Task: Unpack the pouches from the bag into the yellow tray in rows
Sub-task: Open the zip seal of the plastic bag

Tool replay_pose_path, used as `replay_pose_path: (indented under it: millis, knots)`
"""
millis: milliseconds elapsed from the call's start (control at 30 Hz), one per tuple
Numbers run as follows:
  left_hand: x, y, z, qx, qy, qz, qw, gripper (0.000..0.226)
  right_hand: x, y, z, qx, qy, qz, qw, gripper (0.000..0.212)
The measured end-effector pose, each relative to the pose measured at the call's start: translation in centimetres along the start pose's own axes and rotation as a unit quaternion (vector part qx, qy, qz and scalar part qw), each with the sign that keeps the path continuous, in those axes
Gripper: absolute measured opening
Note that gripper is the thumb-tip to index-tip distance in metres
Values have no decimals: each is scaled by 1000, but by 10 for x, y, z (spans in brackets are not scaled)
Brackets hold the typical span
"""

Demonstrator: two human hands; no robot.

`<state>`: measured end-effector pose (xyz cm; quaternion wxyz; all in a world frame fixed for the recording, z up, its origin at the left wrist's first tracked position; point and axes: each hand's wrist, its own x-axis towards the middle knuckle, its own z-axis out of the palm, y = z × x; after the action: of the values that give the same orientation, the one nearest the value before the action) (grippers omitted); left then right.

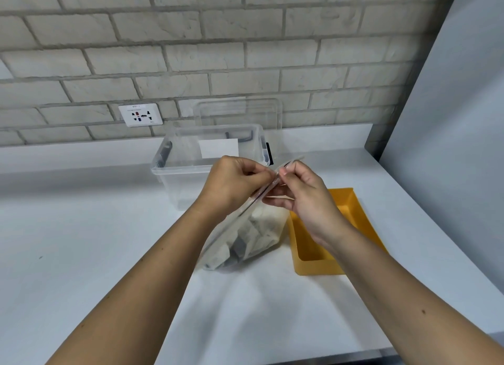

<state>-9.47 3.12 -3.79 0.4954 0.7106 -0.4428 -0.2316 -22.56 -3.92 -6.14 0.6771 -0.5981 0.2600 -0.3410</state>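
Note:
A clear plastic bag stands on the white counter, its bottom resting there and its sealed top edge lifted. Inside it lie several pale pouches with dark patches, crumpled together. My left hand pinches the bag's top strip from the left. My right hand pinches the same strip from the right, fingertips close to the left hand's. The yellow tray sits just right of the bag, partly hidden by my right wrist; the part of its floor that shows holds nothing.
A clear storage box with a white label stands behind the bag, its lid leaning on the brick wall. A wall socket is at the back left. A grey panel bounds the counter on the right.

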Motion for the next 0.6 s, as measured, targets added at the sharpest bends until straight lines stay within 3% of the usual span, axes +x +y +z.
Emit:
replay_pose_path:
  millis: [367,467,600]
  knots:
    - [-3,-5,2,-111,-54,-61,991,11,-4,14,-9,5,-20,-37,999,24]
    - [-3,-5,3,-66,-47,-31,996,12,-3,10,-7,-20,-8,0,1000,29]
    - [-1,-5,3,77,-17,28,997,13,-3,4,-2,-52,-18,9,998,23]
